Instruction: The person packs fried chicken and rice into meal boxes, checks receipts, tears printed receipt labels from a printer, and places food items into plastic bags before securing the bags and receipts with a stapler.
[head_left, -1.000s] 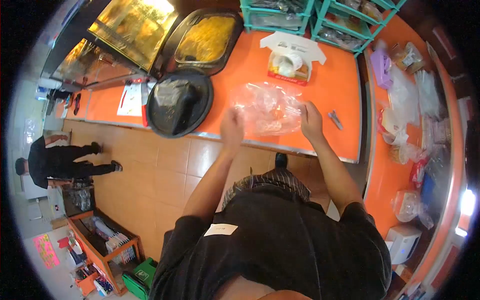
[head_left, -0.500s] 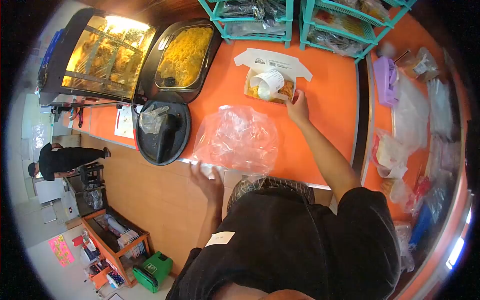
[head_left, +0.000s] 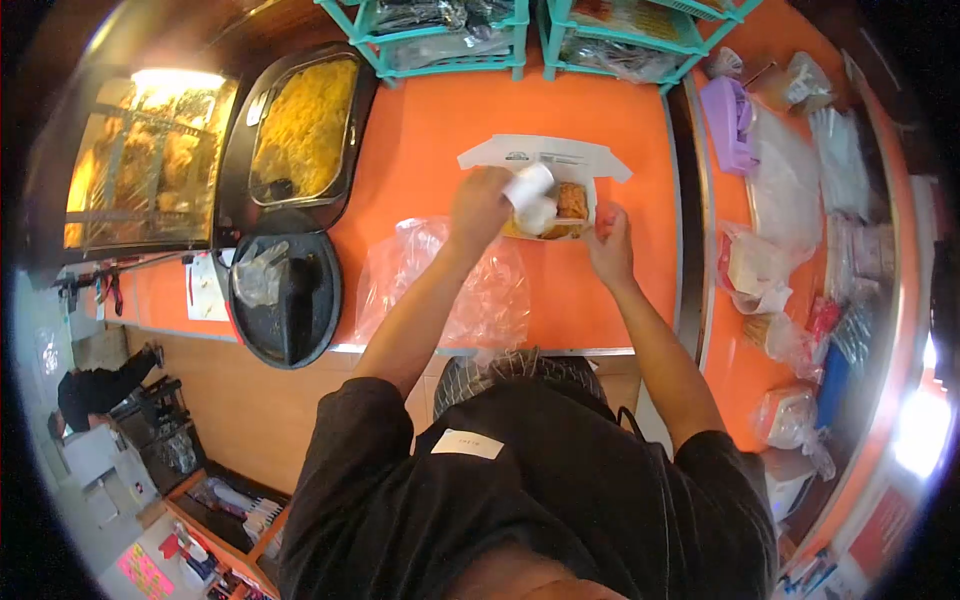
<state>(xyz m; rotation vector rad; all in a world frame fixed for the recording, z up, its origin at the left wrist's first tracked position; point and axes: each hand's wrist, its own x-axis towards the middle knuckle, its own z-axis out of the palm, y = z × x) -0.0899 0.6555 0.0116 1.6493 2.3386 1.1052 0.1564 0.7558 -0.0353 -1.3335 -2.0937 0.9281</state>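
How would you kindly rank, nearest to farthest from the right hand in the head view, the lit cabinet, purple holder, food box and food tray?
1. Food box, next to the right hand.
2. Purple holder, on its right.
3. Food tray, on its left.
4. Lit cabinet, farthest left.

Box [head_left: 592, 160] on counter [head_left: 430, 110] — bag [head_left: 492, 295] before it (leftward).

box [head_left: 580, 158]: smooth matt card | cup [head_left: 532, 183]: smooth paper | bag [head_left: 485, 290]: glossy, crinkled plastic
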